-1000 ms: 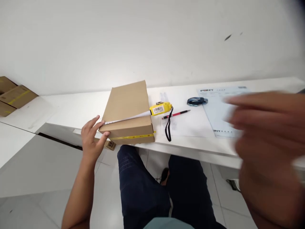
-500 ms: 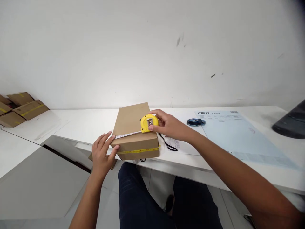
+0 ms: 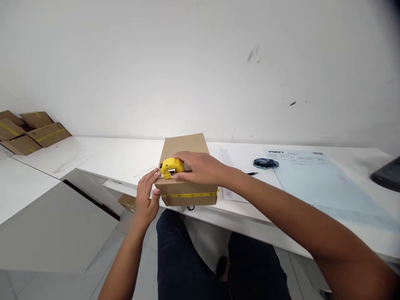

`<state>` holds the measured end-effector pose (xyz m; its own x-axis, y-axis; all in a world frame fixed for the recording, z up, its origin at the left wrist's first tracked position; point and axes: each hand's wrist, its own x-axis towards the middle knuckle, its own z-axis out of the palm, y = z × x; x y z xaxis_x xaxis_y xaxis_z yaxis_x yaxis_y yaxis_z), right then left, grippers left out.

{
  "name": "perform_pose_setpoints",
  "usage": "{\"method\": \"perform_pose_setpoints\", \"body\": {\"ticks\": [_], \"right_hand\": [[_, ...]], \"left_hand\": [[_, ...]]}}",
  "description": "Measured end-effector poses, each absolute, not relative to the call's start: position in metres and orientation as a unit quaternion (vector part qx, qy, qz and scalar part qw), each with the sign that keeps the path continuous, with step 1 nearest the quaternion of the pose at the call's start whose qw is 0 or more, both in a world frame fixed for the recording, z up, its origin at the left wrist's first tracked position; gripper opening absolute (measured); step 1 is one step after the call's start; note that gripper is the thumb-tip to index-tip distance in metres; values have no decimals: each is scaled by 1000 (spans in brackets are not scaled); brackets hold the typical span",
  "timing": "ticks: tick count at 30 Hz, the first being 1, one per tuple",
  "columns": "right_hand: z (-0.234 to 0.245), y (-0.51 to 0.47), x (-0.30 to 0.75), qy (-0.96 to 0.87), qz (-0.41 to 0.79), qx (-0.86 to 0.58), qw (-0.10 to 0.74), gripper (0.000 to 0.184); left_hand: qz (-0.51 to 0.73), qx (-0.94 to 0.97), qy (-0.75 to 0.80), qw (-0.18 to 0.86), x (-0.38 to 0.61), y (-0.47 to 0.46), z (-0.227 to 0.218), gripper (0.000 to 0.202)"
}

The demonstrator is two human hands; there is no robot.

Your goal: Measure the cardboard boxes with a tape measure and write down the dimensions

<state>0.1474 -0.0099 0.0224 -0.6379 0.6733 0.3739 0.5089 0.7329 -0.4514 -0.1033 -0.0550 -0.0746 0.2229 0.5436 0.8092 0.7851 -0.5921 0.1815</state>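
Observation:
A brown cardboard box (image 3: 184, 143) with yellow printed tape across its front sits at the table's front edge. My right hand (image 3: 201, 167) grips a yellow tape measure (image 3: 173, 166) on the box's top, close to its left front corner. Only a sliver of the white blade shows at the left of the case. My left hand (image 3: 148, 198) is at that same corner, fingers curled at the top edge beside the tape measure and thumb by the front face. Whether its fingertips pinch the blade's end is hidden.
A dark blue shiny object (image 3: 265, 163), a pen (image 3: 252, 173), white papers (image 3: 233, 196) and a large pale blue sheet (image 3: 318, 179) lie right of the box. Several cardboard boxes (image 3: 48, 134) are piled far left. A black base (image 3: 387, 175) stands at the right edge.
My right hand has moved the tape measure left toward my left hand, and the exposed blade has become much shorter. The view has shifted, and the pen now shows.

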Motion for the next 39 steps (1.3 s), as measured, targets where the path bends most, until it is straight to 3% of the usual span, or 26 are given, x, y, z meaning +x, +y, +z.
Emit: {"method": "perform_pose_setpoints", "body": {"ticks": [3,5,10,14,19,22,26,28,31,35,39], "right_hand": [[13,-1,178,-876,99,-341,327,42],[1,9,211,-846,28,-428,316,44],[-45,34,286,-773,13,-634,6,43],[-81,40,307,-757,43,-651,-34,33],[-93,27,334,-741,65,-667,52,24],[-94,18,347,-721,87,-673,143,38],[-113,8,331,-661,308,-561,391,40],[-124,3,315,-604,388,-515,469,47],[-133,-6,300,-602,422,-515,441,54],[-131,-14,297,-645,418,-512,383,41],[-125,-15,294,-656,394,-543,345,43]], "left_hand": [[-461,-765,-429,136,-98,-57,-79,50],[-469,-758,-428,147,-96,-56,-83,48],[-513,-726,-426,169,-90,-47,-91,48],[-530,-712,-428,170,-85,-40,-90,49],[-545,-695,-435,174,-80,-39,-89,47],[-561,-670,-458,161,-75,-39,-91,43],[-570,-637,-499,144,-64,-40,-95,41],[-569,-622,-521,134,-59,-39,-96,41],[-554,-618,-541,131,-52,-32,-96,41],[-546,-622,-547,127,-46,-11,-96,44],[-573,-623,-518,122,-44,8,-102,47]]}}
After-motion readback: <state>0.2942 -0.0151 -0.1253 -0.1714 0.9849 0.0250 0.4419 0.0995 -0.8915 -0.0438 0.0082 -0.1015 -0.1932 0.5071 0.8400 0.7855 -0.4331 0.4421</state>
